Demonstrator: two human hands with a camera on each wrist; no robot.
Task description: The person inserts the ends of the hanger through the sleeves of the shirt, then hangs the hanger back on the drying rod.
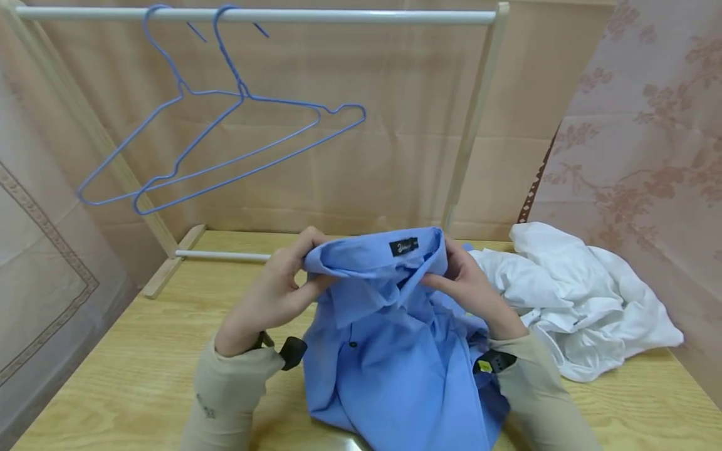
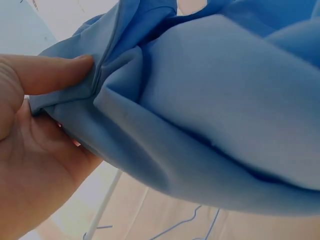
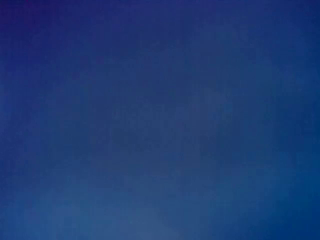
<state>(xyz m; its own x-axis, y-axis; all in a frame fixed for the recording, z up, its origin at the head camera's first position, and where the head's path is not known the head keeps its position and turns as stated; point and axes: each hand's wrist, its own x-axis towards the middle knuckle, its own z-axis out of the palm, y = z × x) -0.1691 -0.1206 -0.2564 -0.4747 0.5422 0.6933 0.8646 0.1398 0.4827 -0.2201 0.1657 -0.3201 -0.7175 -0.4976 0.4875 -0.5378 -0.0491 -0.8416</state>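
Observation:
A blue button-up shirt (image 1: 395, 369) is held up by its collar above the wooden table, its body hanging down in folds. Inside the collar a black label (image 1: 403, 246) faces me. My left hand (image 1: 287, 282) grips the left side of the collar, thumb in front and fingers behind. On the other side my right hand (image 1: 474, 282) pinches the collar, its fingers partly hidden by the cloth. In the left wrist view the left thumb (image 2: 60, 72) presses on the folded blue collar. Dark blue cloth (image 3: 160, 120) fills the right wrist view, so no hand shows there.
Two blue wire hangers (image 1: 242, 94) hang from the white rail (image 1: 338, 17) of a rack behind the shirt, toward the left. Crumpled white cloth (image 1: 564, 282) lies on the table (image 1: 141, 376) at the right. Curtains stand behind and at both sides.

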